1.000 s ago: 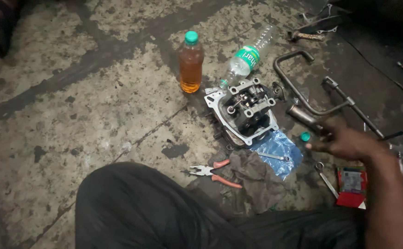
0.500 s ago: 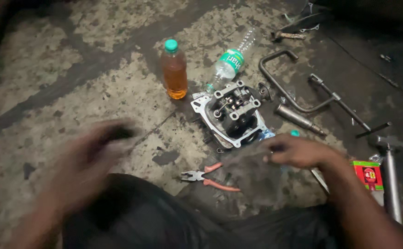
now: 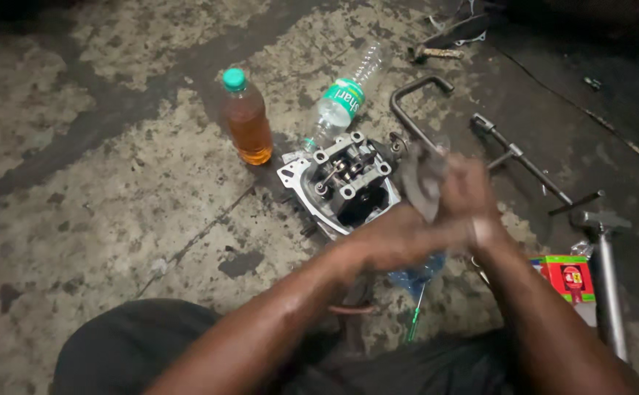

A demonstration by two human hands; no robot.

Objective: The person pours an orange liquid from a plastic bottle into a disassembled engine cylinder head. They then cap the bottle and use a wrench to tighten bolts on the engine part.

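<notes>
Two hands, left hand [image 3: 396, 238] and right hand [image 3: 473, 201], clasp a grey rag [image 3: 422, 179] hanging lengthwise, near-upright.

bare matt metal engine head [image 3: 345, 183], glossy clear plastic bottle [image 3: 247, 117], grey cloth rag [image 3: 422, 179], rough stained concrete floor [image 3: 100, 183].

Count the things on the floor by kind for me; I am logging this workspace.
Plastic bottles: 2, amber-filled and clear
Engine cylinder head: 1
Bent metal bar: 1
Long metal tools: 2
Red-green box: 1
Total: 7
</notes>
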